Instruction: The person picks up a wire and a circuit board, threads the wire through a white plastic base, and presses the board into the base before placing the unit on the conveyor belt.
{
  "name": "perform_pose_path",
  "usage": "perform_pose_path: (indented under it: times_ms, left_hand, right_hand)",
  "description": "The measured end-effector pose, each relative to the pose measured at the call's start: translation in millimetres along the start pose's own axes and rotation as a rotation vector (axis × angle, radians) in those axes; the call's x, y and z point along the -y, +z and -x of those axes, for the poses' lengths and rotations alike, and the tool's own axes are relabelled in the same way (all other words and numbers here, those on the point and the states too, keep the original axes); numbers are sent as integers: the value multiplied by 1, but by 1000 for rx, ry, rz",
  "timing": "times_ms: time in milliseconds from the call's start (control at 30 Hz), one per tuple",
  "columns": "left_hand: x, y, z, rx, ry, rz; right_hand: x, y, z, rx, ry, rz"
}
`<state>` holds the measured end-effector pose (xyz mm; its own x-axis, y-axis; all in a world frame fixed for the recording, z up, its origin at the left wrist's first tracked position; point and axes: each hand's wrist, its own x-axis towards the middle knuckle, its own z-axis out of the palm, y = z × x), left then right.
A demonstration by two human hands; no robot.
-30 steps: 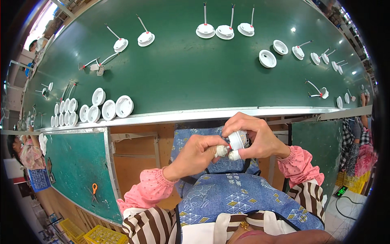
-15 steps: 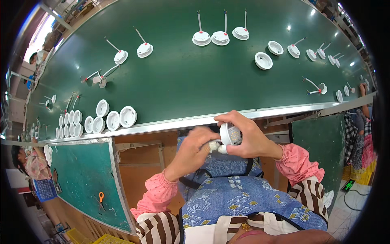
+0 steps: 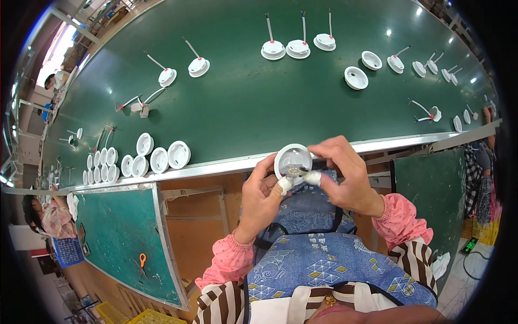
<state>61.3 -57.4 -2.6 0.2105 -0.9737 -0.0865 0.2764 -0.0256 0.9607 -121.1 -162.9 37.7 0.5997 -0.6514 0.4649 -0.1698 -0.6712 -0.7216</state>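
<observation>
My left hand (image 3: 261,200) is closed around the left side of a round white lamp housing (image 3: 280,157), held tilted with its open face showing, just off the table's front edge. A small LED board (image 3: 293,171) dotted with chips sits in its mouth. My right hand (image 3: 348,178) is at the housing's right side. Its wrapped thumb touches the board's edge beside a short dark piece, and its fingers, partly blurred, are by the upper rim. White wrapping covers both thumb tips. Whatever lies behind the board is hidden.
White empty housings (image 3: 178,155) stand grouped at the table's front left. Housings with upright wires (image 3: 273,49) sit along the far side of the green table (image 3: 232,108). Orange-handled scissors (image 3: 142,260) lie on the lower green board at left. Other people (image 3: 54,216) work at both sides.
The housing has turned so its open face shows, and its hold has passed to my left hand. My right hand has shifted to its right rim and the board. The view has shifted slightly.
</observation>
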Motion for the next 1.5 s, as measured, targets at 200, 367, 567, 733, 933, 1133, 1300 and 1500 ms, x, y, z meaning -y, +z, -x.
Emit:
perform_pose_path:
  times_ms: [200, 367, 567, 733, 933, 1133, 1300, 1500]
  left_hand:
    - [6, 22, 0, -97, 178, -155]
    - [4, 27, 0, -233, 171, -214]
    - [10, 22, 0, -268, 122, -133]
    - [9, 20, 0, -250, 80, -91]
    - [10, 18, -2, -250, 117, -190]
    - [11, 10, -10, -170, 112, -270]
    - [-3, 9, -9, -159, 297, -484]
    - [-3, 17, 13, -305, 273, -430]
  right_hand:
    - [-6, 20, 5, -77, -8, 17]
    - [-2, 27, -1, -58, -54, 135]
    - [-9, 37, 5, -111, 55, 44]
    - [-3, 34, 1, 21, 198, -72]
    - [-1, 40, 2, 93, 166, -73]
    - [-1, 46, 3, 37, 313, -124]
    - [-5, 58, 5, -56, 480, -521]
    - [8, 65, 6, -135, 520, -721]
